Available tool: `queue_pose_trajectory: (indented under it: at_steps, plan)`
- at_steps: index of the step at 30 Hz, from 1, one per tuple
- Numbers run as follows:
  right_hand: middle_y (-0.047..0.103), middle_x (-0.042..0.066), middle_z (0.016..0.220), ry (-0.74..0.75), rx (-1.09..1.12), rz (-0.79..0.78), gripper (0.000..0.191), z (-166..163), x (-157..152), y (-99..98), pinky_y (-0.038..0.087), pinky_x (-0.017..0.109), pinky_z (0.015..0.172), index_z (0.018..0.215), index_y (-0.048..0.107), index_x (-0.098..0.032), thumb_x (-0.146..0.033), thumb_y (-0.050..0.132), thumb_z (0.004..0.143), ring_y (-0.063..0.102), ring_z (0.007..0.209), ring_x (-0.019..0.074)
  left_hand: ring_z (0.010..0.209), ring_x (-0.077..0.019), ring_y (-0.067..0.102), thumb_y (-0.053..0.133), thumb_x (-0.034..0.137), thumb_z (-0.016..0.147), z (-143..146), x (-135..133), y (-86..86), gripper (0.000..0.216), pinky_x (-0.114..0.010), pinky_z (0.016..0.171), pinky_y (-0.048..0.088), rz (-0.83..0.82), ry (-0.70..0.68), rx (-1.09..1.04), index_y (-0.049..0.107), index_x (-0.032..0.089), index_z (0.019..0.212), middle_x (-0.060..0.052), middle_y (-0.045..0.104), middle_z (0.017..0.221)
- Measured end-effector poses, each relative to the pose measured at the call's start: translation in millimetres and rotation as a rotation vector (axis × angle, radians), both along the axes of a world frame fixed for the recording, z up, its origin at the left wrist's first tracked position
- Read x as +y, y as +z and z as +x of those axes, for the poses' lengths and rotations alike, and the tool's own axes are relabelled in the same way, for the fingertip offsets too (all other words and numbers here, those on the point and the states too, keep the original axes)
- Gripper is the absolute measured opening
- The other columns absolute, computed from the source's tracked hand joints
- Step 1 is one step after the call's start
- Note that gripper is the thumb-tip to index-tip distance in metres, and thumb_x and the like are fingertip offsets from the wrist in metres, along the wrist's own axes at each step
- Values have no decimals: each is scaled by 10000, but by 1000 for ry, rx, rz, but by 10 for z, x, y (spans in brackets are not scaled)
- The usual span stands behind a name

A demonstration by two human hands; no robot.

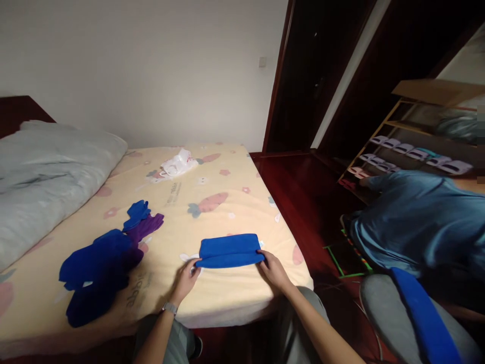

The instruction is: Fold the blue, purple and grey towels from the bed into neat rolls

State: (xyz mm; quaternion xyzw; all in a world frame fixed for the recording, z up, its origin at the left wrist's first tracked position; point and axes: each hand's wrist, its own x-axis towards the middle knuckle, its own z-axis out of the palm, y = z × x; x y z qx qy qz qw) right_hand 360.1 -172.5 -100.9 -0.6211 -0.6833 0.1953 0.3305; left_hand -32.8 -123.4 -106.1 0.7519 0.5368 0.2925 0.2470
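A blue towel (229,247), folded into a long flat rectangle, lies on the bed near its front edge, a fold line running along its length. My left hand (187,277) pinches the near left corner between thumb and fingers. At the near right corner, my right hand (273,269) grips the towel the same way. To the left lies a crumpled heap of blue cloths (96,258), partly dark in shadow. A purple cloth (146,227) and a smaller blue piece (137,212) stick out at its far end.
The bed (212,308) has a patterned yellow sheet, a grey quilt (56,167) and a white plastic bag (179,163). On the right, a person in a blue shirt (413,217) bends beside a slipper rack (390,121). A grey chair (386,308) carries a blue cloth strip (424,313).
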Motion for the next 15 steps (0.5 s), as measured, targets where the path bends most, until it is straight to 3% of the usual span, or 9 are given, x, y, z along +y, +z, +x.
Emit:
queue_pose_trajectory:
  at_steps: [3, 7, 11, 15]
  plan:
    - [696, 96, 1155, -71, 156, -84, 390, 57, 116, -5, 513, 396, 934, 1267, 580, -204, -393, 448, 953, 654, 1048, 253, 907, -203, 701, 473, 451, 937, 58, 99, -45, 355, -311, 791, 571, -61, 75, -78, 622, 230, 1171, -63, 733, 1028]
    - [723, 99, 1072, -97, 160, -153, 418, 73, 270, 45, 508, 367, 874, 1178, 642, -196, -459, 383, 980, 670, 980, 259, 904, -221, 692, 418, 464, 960, 144, 251, -96, 389, -335, 794, 559, 40, 163, -29, 636, 200, 1146, -93, 731, 1000]
    - [725, 110, 1034, -173, -54, -190, 431, 20, 349, 145, 482, 354, 842, 1235, 617, -186, -437, 352, 1006, 666, 941, 262, 910, -250, 682, 428, 413, 969, 195, 294, -16, 382, -392, 837, 538, 183, 197, 193, 624, 194, 1214, -108, 737, 1007]
    - [665, 152, 1178, -303, -302, 7, 397, -138, 306, 256, 443, 404, 912, 1303, 578, -170, -345, 383, 1005, 601, 1062, 294, 1139, -287, 616, 421, 366, 989, 326, 156, 177, 388, -458, 998, 461, 373, 234, 350, 599, 208, 1295, -130, 678, 1232]
